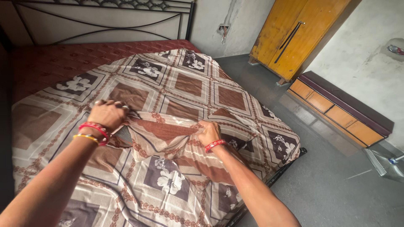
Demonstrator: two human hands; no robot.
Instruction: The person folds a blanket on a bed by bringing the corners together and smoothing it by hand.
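Mostly buried in cloth, the fingers of the left hand [110,114] and right hand [209,133] clench a bunched fold of the soft, floral-squared brown bedsheet [189,86] spread over the maroon mattress [63,59], whose near edge is cut off.

A yellow wooden wardrobe [301,35] stands beside a low drawer bench [336,110] on grey floor [336,185].

Both bare forearms stretch forward, converging slightly. The left hand [110,113] is a knuckles-up fist, bangles on its wrist. The right hand [209,133] is lower, fingers [203,126] curled shut in a pinching grip, a bangle at the wrist.
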